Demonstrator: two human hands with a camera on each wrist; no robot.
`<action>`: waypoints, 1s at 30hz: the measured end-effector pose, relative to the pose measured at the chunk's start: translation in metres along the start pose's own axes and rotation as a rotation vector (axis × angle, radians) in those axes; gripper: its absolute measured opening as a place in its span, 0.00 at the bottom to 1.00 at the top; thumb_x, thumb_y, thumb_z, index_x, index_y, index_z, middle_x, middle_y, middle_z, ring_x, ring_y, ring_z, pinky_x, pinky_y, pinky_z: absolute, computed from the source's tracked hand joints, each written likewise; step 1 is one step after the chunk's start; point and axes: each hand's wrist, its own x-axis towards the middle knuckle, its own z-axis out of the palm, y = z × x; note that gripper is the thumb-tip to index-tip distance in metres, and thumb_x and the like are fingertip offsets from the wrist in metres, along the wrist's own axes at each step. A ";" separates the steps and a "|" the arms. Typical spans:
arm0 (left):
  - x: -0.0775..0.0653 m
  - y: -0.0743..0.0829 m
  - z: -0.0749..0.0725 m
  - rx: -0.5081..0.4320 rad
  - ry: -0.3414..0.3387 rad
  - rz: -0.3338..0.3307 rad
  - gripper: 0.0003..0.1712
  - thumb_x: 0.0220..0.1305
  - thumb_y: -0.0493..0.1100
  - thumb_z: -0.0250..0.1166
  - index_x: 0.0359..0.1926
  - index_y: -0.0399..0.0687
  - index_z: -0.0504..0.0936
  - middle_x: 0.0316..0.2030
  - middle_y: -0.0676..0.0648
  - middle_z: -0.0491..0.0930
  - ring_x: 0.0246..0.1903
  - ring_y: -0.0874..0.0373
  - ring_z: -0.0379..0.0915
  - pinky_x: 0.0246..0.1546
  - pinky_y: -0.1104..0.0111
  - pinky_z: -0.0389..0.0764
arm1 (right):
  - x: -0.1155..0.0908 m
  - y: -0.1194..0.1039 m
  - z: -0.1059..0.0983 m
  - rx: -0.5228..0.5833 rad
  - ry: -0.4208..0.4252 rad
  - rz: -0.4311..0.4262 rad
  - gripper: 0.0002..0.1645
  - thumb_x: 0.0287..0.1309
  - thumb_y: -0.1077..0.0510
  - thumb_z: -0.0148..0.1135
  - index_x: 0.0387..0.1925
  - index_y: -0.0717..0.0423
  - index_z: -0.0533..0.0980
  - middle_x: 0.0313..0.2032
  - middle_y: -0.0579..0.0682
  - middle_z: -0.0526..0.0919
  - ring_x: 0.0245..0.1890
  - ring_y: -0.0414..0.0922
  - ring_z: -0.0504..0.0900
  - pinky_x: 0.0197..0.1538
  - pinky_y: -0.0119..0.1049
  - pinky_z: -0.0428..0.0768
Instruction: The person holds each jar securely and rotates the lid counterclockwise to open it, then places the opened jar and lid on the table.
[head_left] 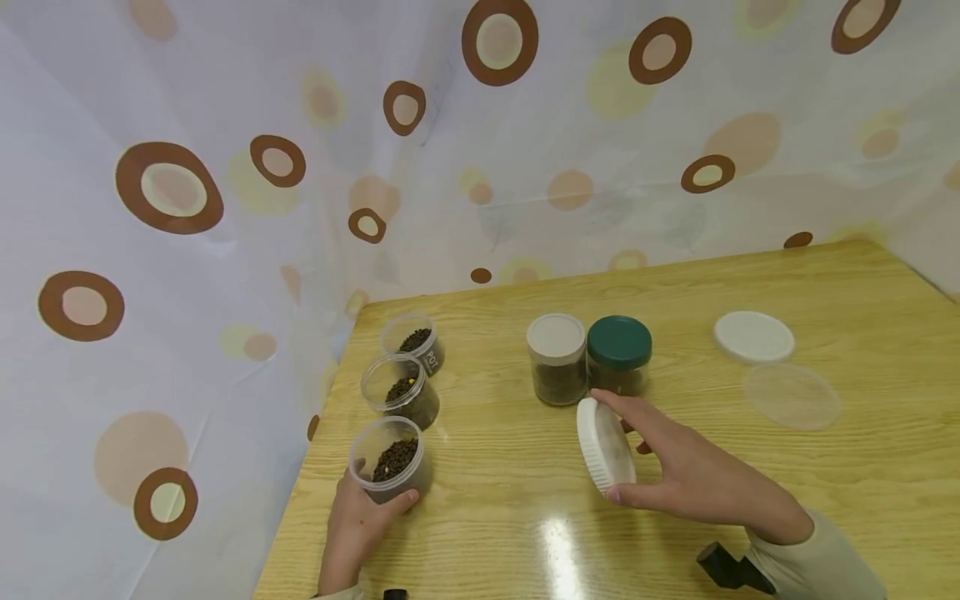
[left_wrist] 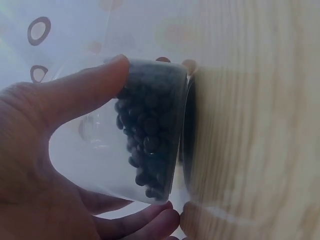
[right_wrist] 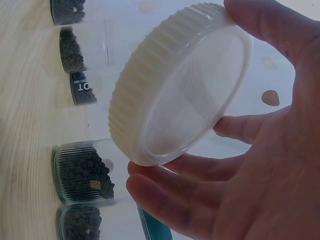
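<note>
Your left hand (head_left: 358, 517) curled round a clear pot (head_left: 417, 478) of dark pellets (head_left: 396, 460), your right hand (head_left: 678, 467), spread wide, pinching a white lid (head_left: 602, 448)

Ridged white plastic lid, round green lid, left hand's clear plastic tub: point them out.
Ridged white plastic lid (right_wrist: 187, 90), right wrist view: smooth face.
Round green lid (head_left: 620, 339), head view: top.
Clear plastic tub (left_wrist: 95, 155), left wrist view: side wall.

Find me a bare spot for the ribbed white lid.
The table is bare between the open tubs and the white-capped jar, between the green-capped jar and the flat white lid, and in front between the left hand and right hand. It's crowded around the tubs and where the two jars stand side by side.
</note>
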 end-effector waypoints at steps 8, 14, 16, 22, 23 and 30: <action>0.006 -0.004 0.003 -0.069 0.033 0.027 0.57 0.47 0.52 0.78 0.70 0.28 0.61 0.64 0.25 0.68 0.64 0.30 0.67 0.62 0.41 0.70 | -0.001 0.001 -0.001 0.004 -0.020 0.008 0.54 0.56 0.36 0.68 0.77 0.36 0.50 0.65 0.50 0.69 0.55 0.47 0.78 0.45 0.37 0.81; 0.005 -0.006 0.004 -0.199 0.048 0.038 0.58 0.44 0.42 0.80 0.72 0.35 0.57 0.66 0.29 0.68 0.66 0.33 0.65 0.65 0.40 0.67 | -0.003 0.002 -0.001 0.001 -0.028 0.021 0.55 0.56 0.35 0.68 0.77 0.37 0.50 0.65 0.50 0.69 0.56 0.48 0.77 0.46 0.36 0.82; 0.001 -0.003 0.003 -0.171 0.065 0.017 0.61 0.44 0.43 0.80 0.74 0.34 0.53 0.66 0.28 0.65 0.66 0.31 0.64 0.64 0.39 0.67 | -0.004 0.002 -0.002 -0.001 -0.029 0.026 0.55 0.56 0.35 0.68 0.77 0.37 0.50 0.65 0.50 0.69 0.56 0.48 0.77 0.46 0.37 0.82; -0.019 0.018 -0.009 -0.003 0.150 -0.043 0.69 0.48 0.55 0.78 0.77 0.33 0.43 0.70 0.24 0.54 0.67 0.25 0.54 0.63 0.35 0.63 | -0.004 0.003 -0.003 -0.010 -0.037 0.029 0.55 0.56 0.35 0.68 0.77 0.37 0.49 0.65 0.51 0.69 0.56 0.48 0.77 0.45 0.38 0.82; -0.022 0.023 -0.011 -0.004 0.166 -0.034 0.67 0.49 0.55 0.77 0.77 0.34 0.44 0.71 0.25 0.53 0.69 0.26 0.51 0.65 0.34 0.61 | -0.004 0.003 -0.003 -0.010 -0.038 0.029 0.55 0.56 0.35 0.68 0.77 0.37 0.49 0.65 0.51 0.69 0.55 0.48 0.77 0.44 0.37 0.81; -0.040 0.050 -0.016 -0.085 0.220 0.111 0.40 0.61 0.52 0.70 0.71 0.48 0.66 0.71 0.38 0.64 0.71 0.37 0.54 0.66 0.37 0.60 | -0.005 0.002 -0.005 -0.015 -0.039 0.029 0.55 0.56 0.36 0.68 0.77 0.37 0.49 0.64 0.51 0.70 0.55 0.47 0.77 0.44 0.36 0.81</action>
